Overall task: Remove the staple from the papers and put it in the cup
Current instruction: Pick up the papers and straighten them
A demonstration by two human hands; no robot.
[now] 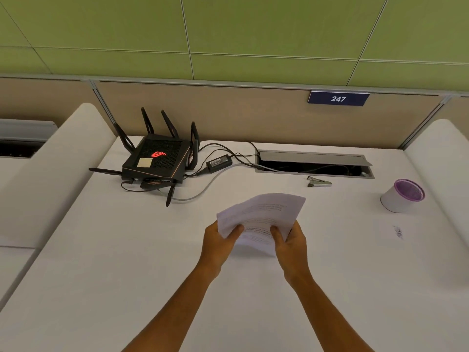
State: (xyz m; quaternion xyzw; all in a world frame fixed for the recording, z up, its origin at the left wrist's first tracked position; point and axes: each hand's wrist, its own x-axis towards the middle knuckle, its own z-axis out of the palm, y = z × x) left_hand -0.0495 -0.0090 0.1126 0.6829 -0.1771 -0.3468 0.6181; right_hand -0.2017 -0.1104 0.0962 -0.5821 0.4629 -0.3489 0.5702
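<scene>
A small stack of white printed papers (264, 214) is held above the middle of the white desk (127, 250), curled and tilted. My left hand (218, 241) grips its lower left edge and my right hand (290, 241) grips its lower right edge, thumbs on top. The staple is too small to make out. A white cup with a purple inside (402, 195) stands upright at the right of the desk. A metal staple remover (319, 182) lies beyond the papers, near the cable slot.
A black router with antennas (156, 158) and its power brick (218, 161) with cables sit at the back left. An open cable slot (314, 165) runs along the back. A dark smudge (398, 232) marks the desk below the cup. White dividers flank both sides.
</scene>
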